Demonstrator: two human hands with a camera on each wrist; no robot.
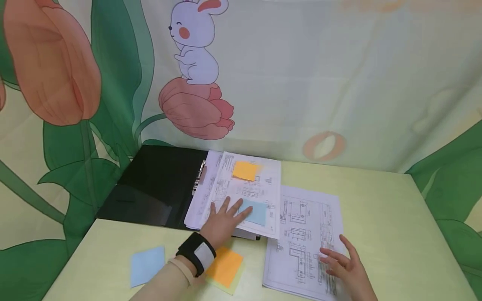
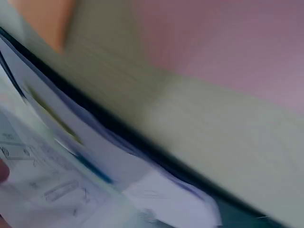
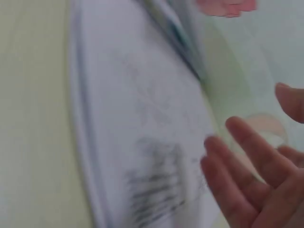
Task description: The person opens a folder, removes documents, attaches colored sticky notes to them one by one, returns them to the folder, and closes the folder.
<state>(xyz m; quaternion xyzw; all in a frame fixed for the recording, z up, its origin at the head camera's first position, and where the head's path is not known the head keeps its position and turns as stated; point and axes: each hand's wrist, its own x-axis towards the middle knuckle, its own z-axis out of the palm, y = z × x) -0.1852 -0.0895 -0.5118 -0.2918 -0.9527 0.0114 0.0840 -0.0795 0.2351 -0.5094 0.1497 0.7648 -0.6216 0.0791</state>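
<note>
A person's left hand, spread, rests on a page bearing 2 sticky notes; the right hand, fingers apart, hangs over printed drawings.

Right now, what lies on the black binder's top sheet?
On the top sheet are an orange note and a blue note. The left hand is spread over it, overlapping the blue note. Any print beneath these cannot be seen.
</note>
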